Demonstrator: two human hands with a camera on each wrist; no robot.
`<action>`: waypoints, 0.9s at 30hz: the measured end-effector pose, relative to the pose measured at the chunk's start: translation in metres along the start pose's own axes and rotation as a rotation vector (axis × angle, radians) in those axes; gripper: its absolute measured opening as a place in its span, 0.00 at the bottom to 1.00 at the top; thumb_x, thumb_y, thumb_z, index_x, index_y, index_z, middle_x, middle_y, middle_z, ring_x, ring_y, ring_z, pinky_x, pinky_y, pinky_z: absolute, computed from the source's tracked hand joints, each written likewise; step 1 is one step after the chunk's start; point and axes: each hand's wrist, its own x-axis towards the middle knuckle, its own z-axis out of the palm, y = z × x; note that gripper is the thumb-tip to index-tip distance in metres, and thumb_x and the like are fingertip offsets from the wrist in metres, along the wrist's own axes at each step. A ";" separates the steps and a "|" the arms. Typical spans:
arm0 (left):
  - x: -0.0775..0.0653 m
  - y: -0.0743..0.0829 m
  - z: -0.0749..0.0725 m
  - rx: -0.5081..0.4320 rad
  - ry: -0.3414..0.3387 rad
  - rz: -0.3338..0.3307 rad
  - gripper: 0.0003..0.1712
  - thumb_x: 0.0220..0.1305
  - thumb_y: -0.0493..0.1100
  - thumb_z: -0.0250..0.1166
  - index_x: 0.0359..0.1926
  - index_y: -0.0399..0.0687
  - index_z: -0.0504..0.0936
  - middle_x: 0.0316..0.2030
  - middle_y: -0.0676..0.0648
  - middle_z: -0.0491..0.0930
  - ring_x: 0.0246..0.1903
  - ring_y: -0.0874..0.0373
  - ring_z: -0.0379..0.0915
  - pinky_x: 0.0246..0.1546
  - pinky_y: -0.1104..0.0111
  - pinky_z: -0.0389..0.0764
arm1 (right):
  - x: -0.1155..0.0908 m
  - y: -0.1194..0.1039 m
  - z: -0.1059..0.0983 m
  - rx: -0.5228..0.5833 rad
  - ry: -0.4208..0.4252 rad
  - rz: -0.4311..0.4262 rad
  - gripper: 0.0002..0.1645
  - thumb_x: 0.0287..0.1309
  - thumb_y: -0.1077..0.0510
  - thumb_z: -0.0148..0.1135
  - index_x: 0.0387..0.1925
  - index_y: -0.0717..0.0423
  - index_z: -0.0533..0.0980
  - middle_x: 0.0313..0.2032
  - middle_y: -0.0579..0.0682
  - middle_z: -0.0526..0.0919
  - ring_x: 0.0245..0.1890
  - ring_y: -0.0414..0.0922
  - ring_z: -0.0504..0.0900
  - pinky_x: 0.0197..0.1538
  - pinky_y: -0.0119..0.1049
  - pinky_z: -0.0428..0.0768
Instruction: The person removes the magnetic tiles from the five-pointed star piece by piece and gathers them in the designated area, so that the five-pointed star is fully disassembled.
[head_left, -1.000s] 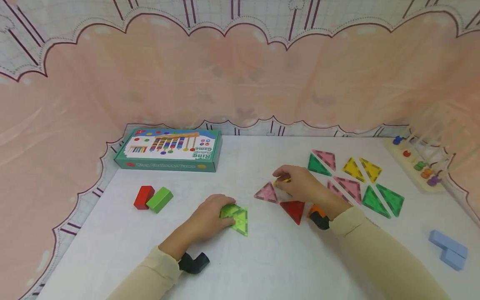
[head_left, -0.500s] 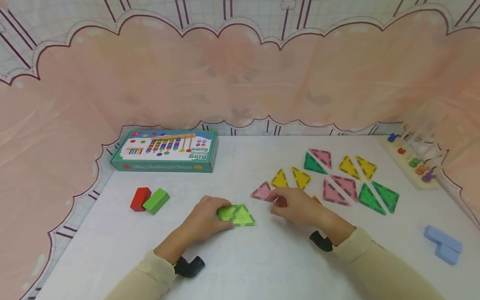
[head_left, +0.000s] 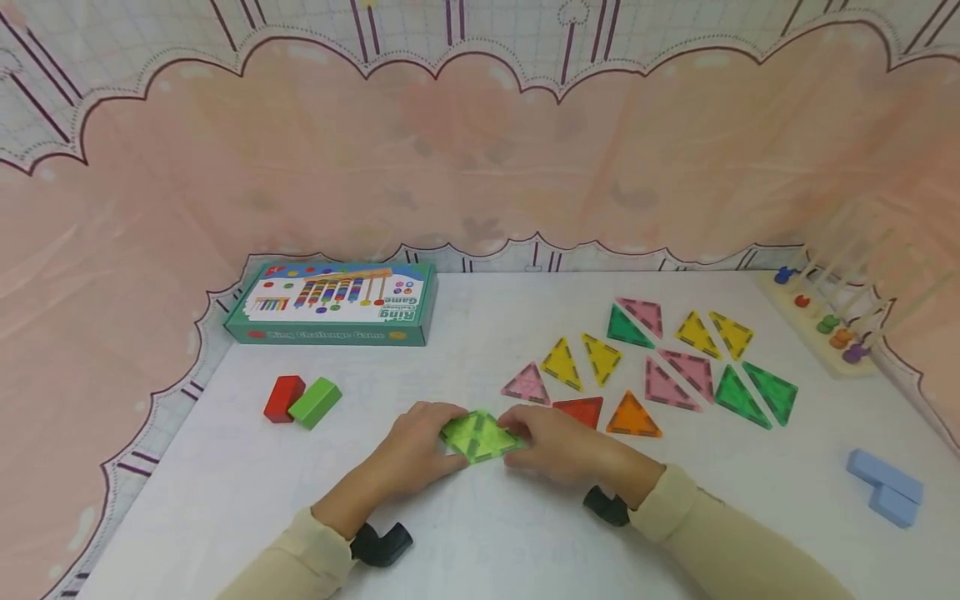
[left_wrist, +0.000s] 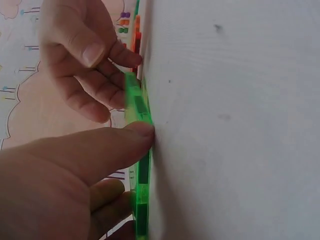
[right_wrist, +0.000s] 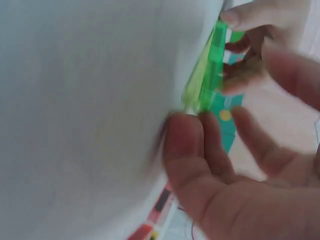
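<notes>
Light green triangular magnetic tiles (head_left: pixel 480 435) lie joined edge to edge, dark magnets showing along their sides. My left hand (head_left: pixel 417 450) grips their left end; in the left wrist view its thumb (left_wrist: pixel 137 131) presses the near edge while the fingers pass behind. At the opposite corner, my right hand (head_left: pixel 558 442) has its fingers spread loosely round the tip, and the right wrist view puts its thumb (right_wrist: pixel 185 132) just below the tile end. Close behind the right hand are a red triangle tile (head_left: pixel 579 410), partly hidden, an orange one (head_left: pixel 634 416) and a pink one (head_left: pixel 527 385).
Several yellow, pink and dark green triangle tiles (head_left: pixel 663 385) spread to the back right. A green game box (head_left: pixel 330 336) stands back left, with red (head_left: pixel 283 398) and green (head_left: pixel 316 403) blocks before it. Far right are a pegged board (head_left: pixel 817 333) and blue blocks (head_left: pixel 887 487).
My right hand has left a yellow tile near the pink one and come left and toward me to the light green tiles. These have turned slightly within my left hand's hold.
</notes>
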 end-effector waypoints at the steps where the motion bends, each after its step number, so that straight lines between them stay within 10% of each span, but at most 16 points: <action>1: 0.000 0.000 0.000 0.000 0.000 0.001 0.33 0.48 0.52 0.68 0.56 0.53 0.70 0.51 0.54 0.69 0.52 0.57 0.59 0.51 0.58 0.64 | 0.001 -0.001 0.001 0.033 0.010 0.015 0.23 0.52 0.50 0.61 0.51 0.48 0.70 0.43 0.41 0.73 0.42 0.40 0.70 0.47 0.36 0.72; 9: 0.003 0.000 0.003 0.050 0.027 0.031 0.31 0.48 0.51 0.66 0.55 0.52 0.70 0.51 0.55 0.70 0.51 0.58 0.60 0.51 0.57 0.63 | 0.010 -0.009 0.008 0.105 0.133 0.064 0.09 0.55 0.52 0.58 0.38 0.48 0.75 0.34 0.41 0.75 0.34 0.42 0.72 0.39 0.35 0.72; 17: 0.009 0.004 0.002 0.079 0.012 -0.031 0.32 0.49 0.51 0.66 0.57 0.54 0.69 0.51 0.54 0.69 0.50 0.58 0.61 0.50 0.58 0.65 | 0.000 -0.004 -0.003 0.069 0.085 0.068 0.08 0.52 0.53 0.61 0.36 0.47 0.77 0.29 0.41 0.75 0.31 0.42 0.72 0.33 0.33 0.73; 27: 0.056 0.003 -0.007 0.102 0.088 -0.175 0.30 0.53 0.51 0.65 0.55 0.46 0.71 0.50 0.48 0.71 0.45 0.54 0.64 0.48 0.59 0.67 | -0.016 0.016 -0.013 0.013 0.118 0.129 0.12 0.49 0.52 0.64 0.38 0.44 0.76 0.31 0.40 0.74 0.34 0.41 0.71 0.38 0.34 0.72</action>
